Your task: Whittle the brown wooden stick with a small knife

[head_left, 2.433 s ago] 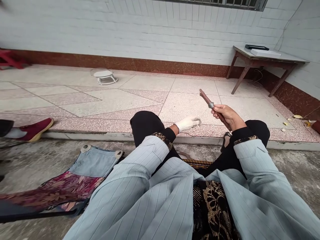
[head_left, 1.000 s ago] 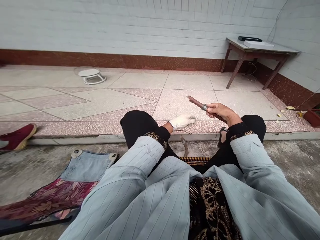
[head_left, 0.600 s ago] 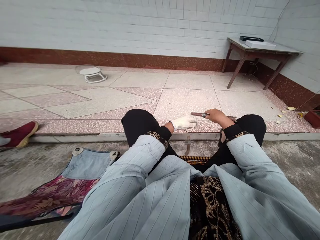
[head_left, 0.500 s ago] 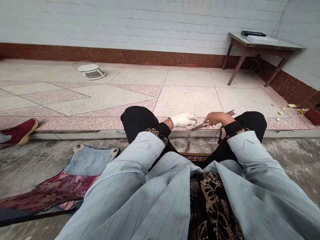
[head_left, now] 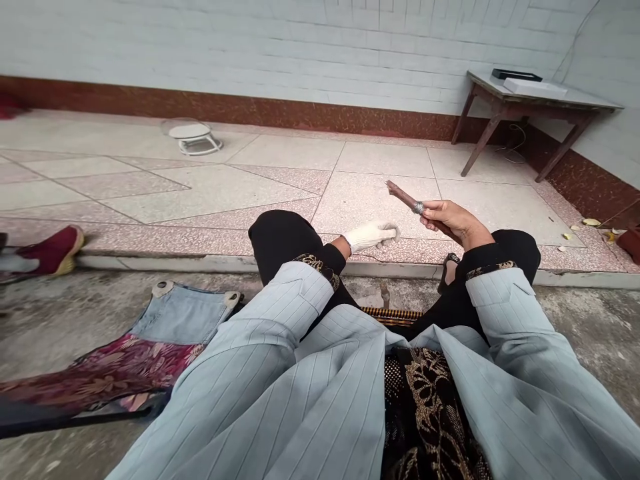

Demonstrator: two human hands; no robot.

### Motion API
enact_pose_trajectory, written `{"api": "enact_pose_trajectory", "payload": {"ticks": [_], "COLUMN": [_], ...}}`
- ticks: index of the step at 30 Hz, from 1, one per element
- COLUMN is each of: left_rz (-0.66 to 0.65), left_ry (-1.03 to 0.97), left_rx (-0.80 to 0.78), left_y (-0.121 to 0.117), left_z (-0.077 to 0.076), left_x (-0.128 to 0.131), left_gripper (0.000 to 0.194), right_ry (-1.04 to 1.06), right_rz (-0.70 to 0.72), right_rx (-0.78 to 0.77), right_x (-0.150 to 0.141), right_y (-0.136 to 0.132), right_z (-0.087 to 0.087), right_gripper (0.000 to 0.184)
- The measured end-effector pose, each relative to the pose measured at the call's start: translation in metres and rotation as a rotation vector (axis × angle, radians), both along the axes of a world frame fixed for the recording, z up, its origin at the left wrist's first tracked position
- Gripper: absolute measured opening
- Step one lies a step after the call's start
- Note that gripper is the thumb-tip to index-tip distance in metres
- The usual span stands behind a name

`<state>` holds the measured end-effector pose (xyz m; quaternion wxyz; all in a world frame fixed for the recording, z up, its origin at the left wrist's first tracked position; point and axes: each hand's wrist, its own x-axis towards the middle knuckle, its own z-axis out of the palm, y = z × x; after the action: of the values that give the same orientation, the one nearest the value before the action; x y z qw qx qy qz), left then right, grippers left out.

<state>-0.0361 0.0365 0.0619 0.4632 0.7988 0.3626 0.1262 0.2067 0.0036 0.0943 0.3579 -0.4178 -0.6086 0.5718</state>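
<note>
My right hand (head_left: 453, 221), bare, is closed round a brown stick (head_left: 400, 195) with silvery wire wound about its middle. The stick is raised above the tiled ledge, its rough end tilted up and to the left. Lower and to the left, my left hand (head_left: 373, 235) wears a white knit glove. Its fingers are curled together near the ledge's edge, and what they hold, if anything, is hidden. A thin dark line (head_left: 367, 257) shows on the ledge just below the glove. Between my knees, a short brown peg (head_left: 385, 293) stands upright.
A folding chair (head_left: 183, 313) with denim and floral cloth is at my left. Beyond it shows another person's red shoe (head_left: 57, 252). A white stool (head_left: 195, 138) stands on the tiles, and a wooden table (head_left: 545, 100) with boxes is at the back right.
My right hand has lifted the stick up and away from my left hand, and the stick's rough end now points upward. My left hand stays low, its fingers still curled. The view has shifted slightly.
</note>
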Motion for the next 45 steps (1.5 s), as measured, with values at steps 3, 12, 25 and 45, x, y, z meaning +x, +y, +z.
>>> {"api": "enact_pose_trajectory", "payload": {"ticks": [3, 12, 25, 45], "left_rz": [0.01, 0.003, 0.082, 0.052], "left_ry": [0.012, 0.139, 0.021, 0.056], "left_rx": [0.01, 0.09, 0.072, 0.08], "left_y": [-0.003, -0.017, 0.005, -0.004], "left_z": [0.001, 0.002, 0.003, 0.017], "left_x": [-0.002, -0.006, -0.006, -0.011], "left_gripper": [0.025, 0.029, 0.029, 0.027], "right_ry": [0.018, -1.007, -0.21, -0.619], "right_rz": [-0.091, -0.308, 0.357, 0.668], "right_rx": [-0.027, 0.207, 0.044, -0.191], "right_x": [-0.001, -0.016, 0.01, -0.003], "right_y": [0.009, 0.026, -0.003, 0.005], "right_z": [-0.005, -0.025, 0.006, -0.011], "right_gripper": [0.031, 0.04, 0.049, 0.05]}}
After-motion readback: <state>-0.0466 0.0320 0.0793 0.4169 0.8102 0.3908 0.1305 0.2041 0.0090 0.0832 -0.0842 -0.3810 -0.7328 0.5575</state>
